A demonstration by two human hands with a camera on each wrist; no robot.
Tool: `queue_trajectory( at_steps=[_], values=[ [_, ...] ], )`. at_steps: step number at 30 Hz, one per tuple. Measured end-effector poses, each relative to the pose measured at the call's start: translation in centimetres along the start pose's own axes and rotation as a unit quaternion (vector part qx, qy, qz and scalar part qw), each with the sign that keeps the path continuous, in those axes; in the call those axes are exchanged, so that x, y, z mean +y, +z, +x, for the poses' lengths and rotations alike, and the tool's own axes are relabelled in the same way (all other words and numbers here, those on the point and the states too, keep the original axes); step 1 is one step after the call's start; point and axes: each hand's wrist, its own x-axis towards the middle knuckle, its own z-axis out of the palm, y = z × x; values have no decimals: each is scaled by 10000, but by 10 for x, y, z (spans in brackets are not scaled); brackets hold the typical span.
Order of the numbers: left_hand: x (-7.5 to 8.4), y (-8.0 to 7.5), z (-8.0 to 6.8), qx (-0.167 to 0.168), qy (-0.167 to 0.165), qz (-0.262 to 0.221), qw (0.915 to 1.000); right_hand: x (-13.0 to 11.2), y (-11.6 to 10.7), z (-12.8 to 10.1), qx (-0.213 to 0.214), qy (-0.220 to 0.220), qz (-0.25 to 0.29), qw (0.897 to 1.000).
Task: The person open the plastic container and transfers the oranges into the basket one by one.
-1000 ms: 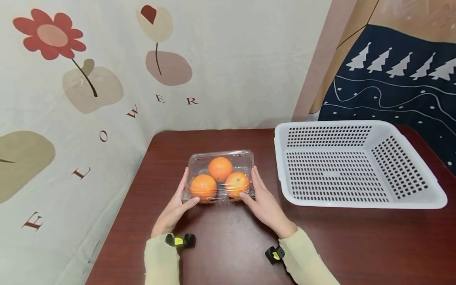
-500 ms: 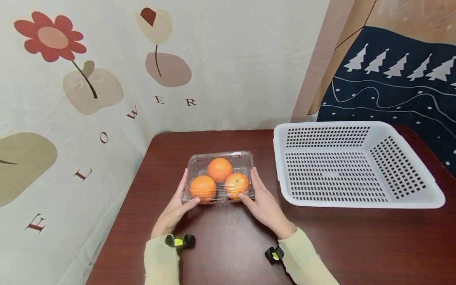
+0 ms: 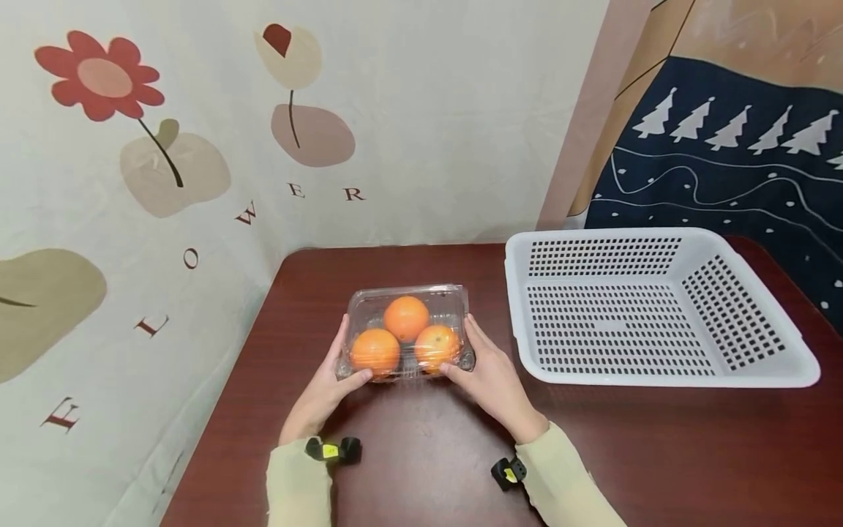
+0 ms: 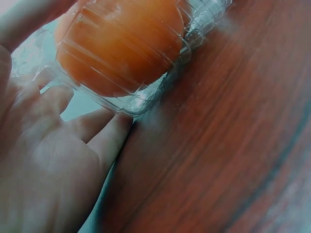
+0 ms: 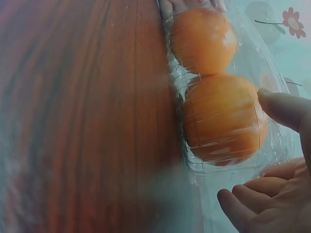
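A clear plastic clamshell box [image 3: 409, 360] with three oranges inside sits on the table in the head view. One orange [image 3: 405, 318] lies behind, with another orange [image 3: 375, 353] at front left and a third orange [image 3: 437, 348] at front right. My left hand [image 3: 324, 388] holds the box's left side, thumb at the front corner; its fingertips reach the box's edge in the left wrist view. On the opposite side, my right hand [image 3: 495, 380] grips with its thumb [image 5: 284, 108] on the plastic by an orange and its other fingers around the side, partly hidden from the head camera.
To the right of the box stands a white perforated plastic basket [image 3: 665, 379] on the dark red wooden table [image 3: 421, 454]. A printed cloth wall [image 3: 435, 132] with flowers and letters rises behind the table's back edge, and a navy tree-patterned cloth [image 3: 711, 176] hangs at right.
The head view has shifted slightly, so the scene sits a little lower. Both hands stay at the sides of the box, which shows no clear movement on the table.
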Motion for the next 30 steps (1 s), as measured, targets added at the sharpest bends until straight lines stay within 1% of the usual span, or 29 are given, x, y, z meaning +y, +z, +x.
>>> queue_trajectory(
  at_steps=[4, 7, 10, 15, 18, 21, 25, 28, 30],
  values=[
    [-12, -3, 4, -26, 98, -107, 9999, -1, 1, 1, 40, -27, -15, 10000],
    [-15, -3, 6, -77, 139, -180, 9997, -1, 1, 0, 77, -16, -51, 10000],
    [-12, -3, 5, -103, 101, -168, 9998, -1, 1, 0, 164, -8, -70, 9998],
    [5, 0, -1, -107, -20, -109, 9999, -2, 2, 0, 315, -15, -50, 9995],
    [13, 1, -4, -106, -7, -70, 9999, -2, 2, -1, 421, 8, -58, 9991],
    [12, 0, -5, -97, 11, -30, 9999, -3, 3, -1, 484, 7, -55, 9988],
    [-4, -3, 1, -94, 99, 48, 9999, -4, 1, -1, 626, 49, -105, 9980],
    [-1, -3, 0, -111, 189, 89, 9997, -5, -1, -1, 737, 84, -176, 9971],
    [6, -2, -2, -127, 231, 105, 9996, -6, -3, -1, 759, 94, -234, 9968]
  ],
)
